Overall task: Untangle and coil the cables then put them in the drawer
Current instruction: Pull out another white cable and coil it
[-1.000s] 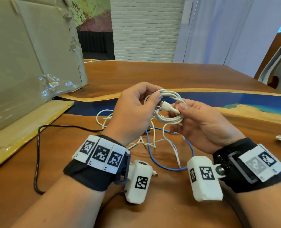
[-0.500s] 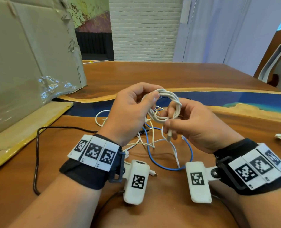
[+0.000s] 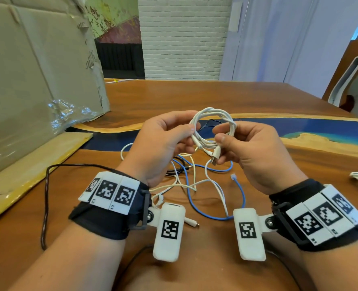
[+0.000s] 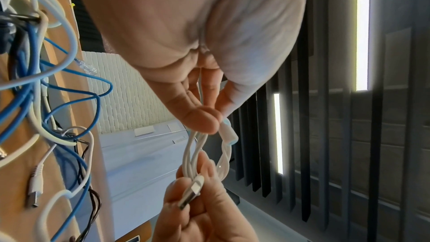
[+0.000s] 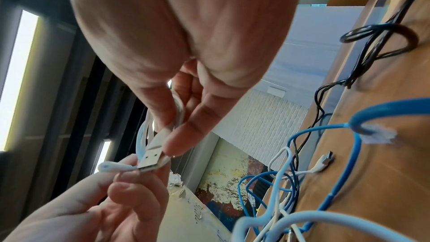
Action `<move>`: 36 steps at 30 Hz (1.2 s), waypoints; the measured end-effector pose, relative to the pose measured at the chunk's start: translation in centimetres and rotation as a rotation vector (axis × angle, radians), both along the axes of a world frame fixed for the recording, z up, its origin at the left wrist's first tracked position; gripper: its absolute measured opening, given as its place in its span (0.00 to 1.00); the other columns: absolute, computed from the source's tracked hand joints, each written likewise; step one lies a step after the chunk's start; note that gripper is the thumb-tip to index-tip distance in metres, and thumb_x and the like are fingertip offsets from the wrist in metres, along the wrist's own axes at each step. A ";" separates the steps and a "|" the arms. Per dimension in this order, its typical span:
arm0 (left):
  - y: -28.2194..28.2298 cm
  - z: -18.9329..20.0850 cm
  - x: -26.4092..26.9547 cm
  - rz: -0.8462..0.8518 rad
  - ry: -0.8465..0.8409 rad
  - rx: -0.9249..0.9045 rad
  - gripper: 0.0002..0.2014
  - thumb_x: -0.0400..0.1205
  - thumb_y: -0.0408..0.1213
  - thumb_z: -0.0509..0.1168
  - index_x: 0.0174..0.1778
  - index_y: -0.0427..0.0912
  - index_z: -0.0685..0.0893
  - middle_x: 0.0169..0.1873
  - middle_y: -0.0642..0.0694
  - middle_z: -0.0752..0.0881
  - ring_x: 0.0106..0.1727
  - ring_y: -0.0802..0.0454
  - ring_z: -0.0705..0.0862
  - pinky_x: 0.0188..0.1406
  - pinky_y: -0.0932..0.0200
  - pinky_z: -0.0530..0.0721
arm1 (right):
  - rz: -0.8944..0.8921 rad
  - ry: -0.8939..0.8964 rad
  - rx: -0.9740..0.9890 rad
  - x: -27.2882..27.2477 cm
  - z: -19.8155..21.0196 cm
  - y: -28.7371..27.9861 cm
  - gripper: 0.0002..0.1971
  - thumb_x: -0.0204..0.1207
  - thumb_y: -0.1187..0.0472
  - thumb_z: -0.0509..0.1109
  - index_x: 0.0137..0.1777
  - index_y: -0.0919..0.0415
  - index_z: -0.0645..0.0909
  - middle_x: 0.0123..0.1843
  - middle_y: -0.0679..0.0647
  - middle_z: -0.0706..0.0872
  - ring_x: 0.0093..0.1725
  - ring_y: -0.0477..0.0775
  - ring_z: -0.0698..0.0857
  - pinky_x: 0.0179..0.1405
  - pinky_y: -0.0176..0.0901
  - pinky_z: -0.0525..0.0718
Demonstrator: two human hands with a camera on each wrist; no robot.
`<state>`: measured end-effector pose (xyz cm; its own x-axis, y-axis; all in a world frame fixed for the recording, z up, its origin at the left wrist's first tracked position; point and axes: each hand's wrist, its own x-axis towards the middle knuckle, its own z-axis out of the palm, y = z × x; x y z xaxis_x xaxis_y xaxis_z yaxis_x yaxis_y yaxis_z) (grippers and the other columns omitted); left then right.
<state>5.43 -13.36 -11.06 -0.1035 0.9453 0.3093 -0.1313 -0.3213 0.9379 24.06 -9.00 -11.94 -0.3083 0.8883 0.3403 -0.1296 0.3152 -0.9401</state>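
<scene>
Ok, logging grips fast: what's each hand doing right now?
Left hand: pinching the white cable coil.
Right hand: pinching the coil's USB plug.

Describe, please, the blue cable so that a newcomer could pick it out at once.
Start at the wooden table and look between the person's wrists, under the raised hands. In the loose tangle lying there, the blue cable sweeps in a wide loop. It alone is blue, with a clear clip plug; its neighbours are white or black.
</scene>
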 end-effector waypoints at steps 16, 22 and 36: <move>0.5 -0.1 -1.1 0.130 0.113 -0.181 0.08 0.86 0.35 0.70 0.56 0.40 0.92 0.31 0.48 0.80 0.25 0.55 0.74 0.22 0.62 0.75 | -0.072 -0.052 -0.079 0.8 -0.1 0.7 0.07 0.79 0.69 0.76 0.54 0.59 0.91 0.36 0.62 0.92 0.33 0.63 0.88 0.34 0.45 0.90; 0.4 -0.3 -0.7 0.119 0.198 -0.203 0.13 0.87 0.38 0.68 0.40 0.44 0.95 0.24 0.53 0.78 0.25 0.55 0.73 0.25 0.58 0.74 | -0.065 -0.064 -0.092 0.5 -0.2 0.5 0.08 0.79 0.70 0.75 0.54 0.59 0.91 0.34 0.60 0.91 0.32 0.60 0.88 0.32 0.42 0.89; 0.6 -0.8 -0.3 0.193 0.225 -0.041 0.10 0.77 0.34 0.80 0.31 0.40 0.88 0.20 0.56 0.81 0.21 0.62 0.73 0.24 0.69 0.73 | 0.168 0.027 -0.272 -0.7 -0.8 -0.1 0.11 0.78 0.70 0.73 0.59 0.70 0.88 0.32 0.58 0.86 0.30 0.54 0.85 0.29 0.38 0.88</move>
